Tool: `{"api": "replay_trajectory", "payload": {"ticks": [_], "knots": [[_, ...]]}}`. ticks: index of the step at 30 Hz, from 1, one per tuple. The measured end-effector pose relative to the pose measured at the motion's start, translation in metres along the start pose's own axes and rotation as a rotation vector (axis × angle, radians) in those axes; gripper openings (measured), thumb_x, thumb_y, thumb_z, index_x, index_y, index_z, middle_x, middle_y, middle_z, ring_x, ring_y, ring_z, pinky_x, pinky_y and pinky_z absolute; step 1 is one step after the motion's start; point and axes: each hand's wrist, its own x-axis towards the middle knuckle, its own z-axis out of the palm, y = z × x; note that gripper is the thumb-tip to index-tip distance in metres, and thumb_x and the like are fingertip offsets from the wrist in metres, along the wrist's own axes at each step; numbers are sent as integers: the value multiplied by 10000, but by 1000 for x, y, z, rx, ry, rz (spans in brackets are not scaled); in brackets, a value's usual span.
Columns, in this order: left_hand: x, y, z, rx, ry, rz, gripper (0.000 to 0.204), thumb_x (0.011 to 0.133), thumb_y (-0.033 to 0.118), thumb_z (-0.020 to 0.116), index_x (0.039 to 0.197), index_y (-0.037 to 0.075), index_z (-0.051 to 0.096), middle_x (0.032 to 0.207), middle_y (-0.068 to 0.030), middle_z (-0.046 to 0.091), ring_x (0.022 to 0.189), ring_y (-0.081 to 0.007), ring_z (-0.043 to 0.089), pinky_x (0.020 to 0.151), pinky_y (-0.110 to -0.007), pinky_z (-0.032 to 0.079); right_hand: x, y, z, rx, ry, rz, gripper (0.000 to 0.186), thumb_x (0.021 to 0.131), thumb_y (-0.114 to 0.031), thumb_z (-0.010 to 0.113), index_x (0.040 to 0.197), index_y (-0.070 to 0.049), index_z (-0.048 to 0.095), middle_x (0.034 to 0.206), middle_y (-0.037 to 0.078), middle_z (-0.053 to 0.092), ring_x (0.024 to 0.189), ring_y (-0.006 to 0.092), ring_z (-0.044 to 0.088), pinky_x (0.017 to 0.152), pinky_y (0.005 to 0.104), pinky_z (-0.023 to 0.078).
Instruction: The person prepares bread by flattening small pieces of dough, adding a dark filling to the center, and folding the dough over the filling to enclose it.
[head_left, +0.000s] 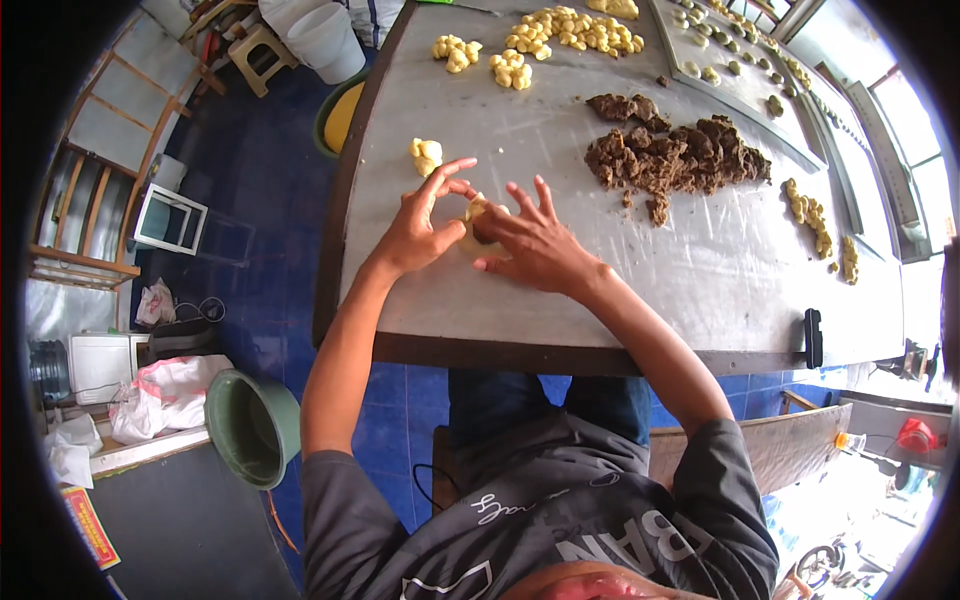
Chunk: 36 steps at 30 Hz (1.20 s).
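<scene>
The left hand [418, 230] pinches dough [475, 207] as the spread right hand [537, 243] bends over it.

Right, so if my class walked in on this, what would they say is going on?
A person has both the left hand and right hand at a small pale yellow piece, partly hidden between them, over a metal-topped table. A yellow clump lies just beyond the left hand. More yellow lumps lie farther off, and a crumbly brown mass lies to the right.
</scene>
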Motion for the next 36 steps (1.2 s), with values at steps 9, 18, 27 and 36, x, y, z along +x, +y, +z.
{"api": "replay_trajectory", "payload": {"ticks": [9, 18, 27, 36], "knots": [[-4, 6, 2, -43, 15, -67, 640, 730, -35, 507, 1354, 79, 418, 1070, -113, 625, 1061, -209, 598, 976, -380, 404, -2, -6, -5, -75, 48, -54, 553, 879, -598, 491, 1185, -153, 612, 1335, 31, 493, 1301, 350, 365, 1107, 608, 185], [-5, 7, 1, -68, -12, -143, 636, 758, -42, 461, 1378, 92, 419, 1075, -89, 601, 1075, -172, 560, 941, -342, 394, -9, -7, -3, -79, 60, 9, 654, 877, -649, 446, 1286, -151, 556, 1402, 66, 448, 1355, 382, 307, 1116, 615, 137], [-4, 5, 5, -55, 8, -130, 599, 779, -54, 486, 1353, 112, 438, 1053, -104, 610, 1026, -181, 598, 887, -339, 445, -8, -1, 5, -52, 4, 98, 699, 903, -653, 395, 1367, -138, 483, 1449, 112, 400, 1360, 412, 286, 1117, 626, 85], [-4, 2, 3, -23, 21, -150, 593, 776, -17, 493, 1348, 134, 447, 1041, -66, 633, 1007, -159, 606, 827, -316, 408, 2, -4, -3, -14, -25, 55, 623, 898, -614, 458, 1289, -135, 537, 1436, 124, 408, 1345, 411, 314, 1112, 630, 94]]}}
